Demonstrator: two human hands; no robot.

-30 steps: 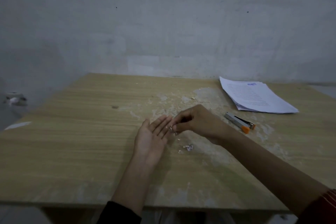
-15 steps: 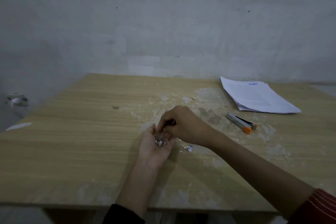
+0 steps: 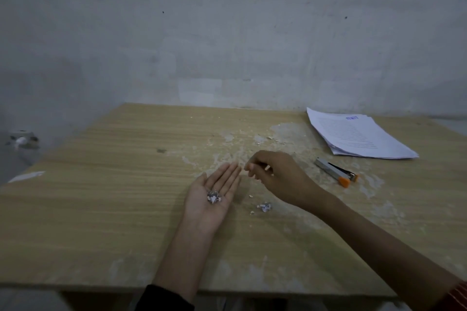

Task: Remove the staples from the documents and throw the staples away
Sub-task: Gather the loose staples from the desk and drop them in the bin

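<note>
1. The left hand (image 3: 211, 199) lies palm up at the centre of the frame, its back resting on the wooden table (image 3: 101, 209). Its fingers are straight and held together, pointing toward the upper right.
2. A small heap of staples (image 3: 213, 196), mixed with pale paper bits, sits in the hollow of that palm.
3. The right hand (image 3: 275, 174) is just right of the left fingertips, knuckles up and apart from them. Its fingers are curled inward with thumb and forefinger brought near each other. The view is too dim and blurred to tell whether they pinch a staple or nothing.
4. A second small cluster of staples and scraps (image 3: 264, 207) lies on the table below the right hand, just right of the left palm. A few tiny pale flecks lie beside it.
5. The documents (image 3: 358, 136) sit as a loosely squared stack of printed white sheets in the upper right of the frame, near the table's far edge and well apart from both hands.
6. A silver tool with an orange end (image 3: 336, 173) lies flat on the table just below the stack, to the right of the right hand. It looks like a stapler or staple remover.
7. The tabletop shows worn, whitish patches around the hands and toward the papers.
8. A white paper scrap (image 3: 26, 176) shows at the left edge of the frame, beyond the table's left side.
9. A dark sleeve covers the left forearm at the bottom, and a reddish striped cuff shows at the lower right corner.
</note>
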